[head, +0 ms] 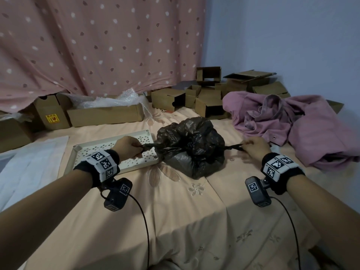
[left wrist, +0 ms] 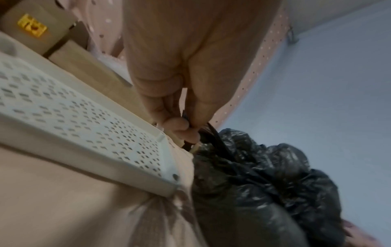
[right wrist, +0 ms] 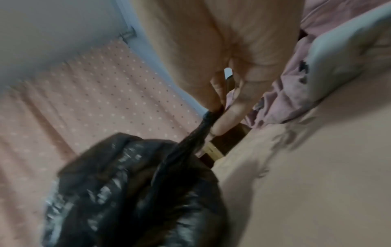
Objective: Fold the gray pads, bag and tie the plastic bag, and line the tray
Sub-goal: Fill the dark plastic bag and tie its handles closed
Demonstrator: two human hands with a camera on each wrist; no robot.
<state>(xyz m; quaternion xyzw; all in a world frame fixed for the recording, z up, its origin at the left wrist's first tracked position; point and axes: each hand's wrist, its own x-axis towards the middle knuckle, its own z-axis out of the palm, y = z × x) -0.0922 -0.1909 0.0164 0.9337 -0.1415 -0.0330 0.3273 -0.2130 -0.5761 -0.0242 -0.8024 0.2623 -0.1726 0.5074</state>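
Note:
A stuffed black plastic bag sits on the peach bedspread in the middle of the head view. Two twisted ends stick out of it sideways. My left hand pinches the left twisted end over the tray's right part. My right hand pinches the right twisted end, pulled out taut. The white perforated tray lies flat just left of the bag, and nothing lines it. No gray pads show; whatever fills the bag is hidden.
Several open cardboard boxes and a long box with bubble wrap stand along the back under the spotted curtain. A heap of mauve clothing lies at right. White sheets lie left of the tray.

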